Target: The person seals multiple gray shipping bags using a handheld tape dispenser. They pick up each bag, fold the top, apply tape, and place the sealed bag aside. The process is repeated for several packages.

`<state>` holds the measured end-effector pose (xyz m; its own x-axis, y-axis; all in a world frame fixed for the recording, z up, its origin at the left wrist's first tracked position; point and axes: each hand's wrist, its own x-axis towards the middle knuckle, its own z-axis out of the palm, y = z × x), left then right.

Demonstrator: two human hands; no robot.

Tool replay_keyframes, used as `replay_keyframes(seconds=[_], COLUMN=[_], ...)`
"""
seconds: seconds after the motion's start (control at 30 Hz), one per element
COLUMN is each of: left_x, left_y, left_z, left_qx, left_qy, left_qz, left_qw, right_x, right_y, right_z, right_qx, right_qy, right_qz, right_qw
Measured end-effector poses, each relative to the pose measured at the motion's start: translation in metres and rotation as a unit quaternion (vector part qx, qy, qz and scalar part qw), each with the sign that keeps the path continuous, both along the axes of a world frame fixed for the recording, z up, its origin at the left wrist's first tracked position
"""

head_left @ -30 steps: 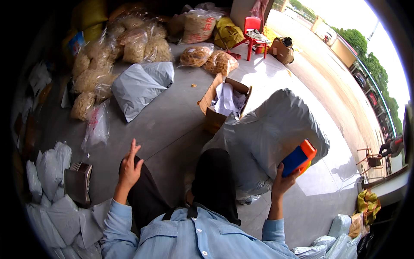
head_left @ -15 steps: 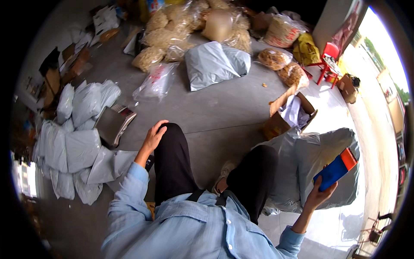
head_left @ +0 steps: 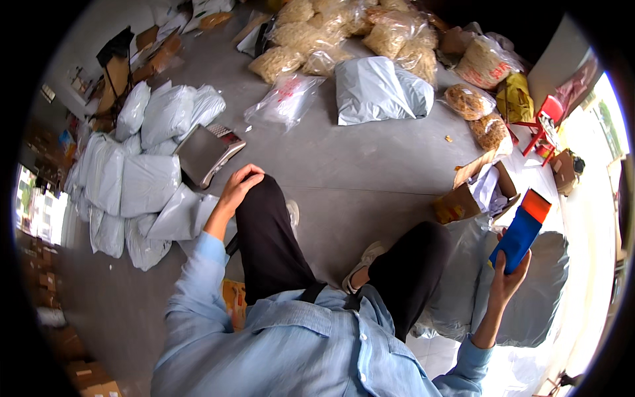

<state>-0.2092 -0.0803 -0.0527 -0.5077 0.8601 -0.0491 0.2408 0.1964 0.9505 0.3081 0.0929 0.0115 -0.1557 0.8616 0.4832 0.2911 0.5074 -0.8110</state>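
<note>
I sit on the floor in a light blue shirt and black trousers. My right hand (head_left: pixel 508 281) is raised and holds a flat blue box with an orange end (head_left: pixel 521 231), above a large grey plastic sack (head_left: pixel 539 298). My left hand (head_left: pixel 239 187) rests with curled fingers on my left knee (head_left: pixel 261 198) and holds nothing. Just beyond that hand a grey weighing scale (head_left: pixel 206 153) lies on the floor.
Grey mailer bags (head_left: pixel 142 172) are piled at my left. An open cardboard box (head_left: pixel 477 190) stands near the sack. Another grey bag (head_left: pixel 378 89), clear bags of goods (head_left: pixel 311 46) and a red stool (head_left: pixel 546 122) lie farther off.
The view has swung to the left. My left hand has come down from the air onto my knee. My right hand has kept the blue box raised.
</note>
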Motion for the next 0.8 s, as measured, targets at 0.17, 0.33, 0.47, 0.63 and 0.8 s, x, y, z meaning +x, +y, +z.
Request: replay_keyframes(seconds=[0.17, 0.33, 0.47, 0.63, 0.8], left_x=[-0.013, -0.017, -0.008, -0.067, -0.066], left_y=[-0.011, -0.048, -0.105, -0.066, 0.088], left_z=[-0.022, -0.085, -0.190, -0.160, -0.012], left_qx=[0.024, -0.014, -0.071, -0.057, -0.054], left_qy=[0.014, -0.100, -0.131, -0.168, 0.038], left_qz=[0.032, 0.182, 0.200, 0.263, -0.162], left_qw=[0.999, 0.978, 0.968, 0.948, 0.985], right_x=[-0.062, -0.103, -0.136, -0.165, -0.233], right_y=[0.012, 0.032, 0.049, 0.068, 0.081], right_z=[-0.004, -0.001, -0.006, -0.035, -0.052], right_qx=[-0.047, -0.062, -0.091, -0.179, -0.292], right_qy=[0.033, 0.031, 0.024, 0.014, 0.089], right_qz=[0.094, 0.118, 0.133, 0.042, 0.079], right_qw=[0.994, 0.991, 0.987, 0.983, 0.949])
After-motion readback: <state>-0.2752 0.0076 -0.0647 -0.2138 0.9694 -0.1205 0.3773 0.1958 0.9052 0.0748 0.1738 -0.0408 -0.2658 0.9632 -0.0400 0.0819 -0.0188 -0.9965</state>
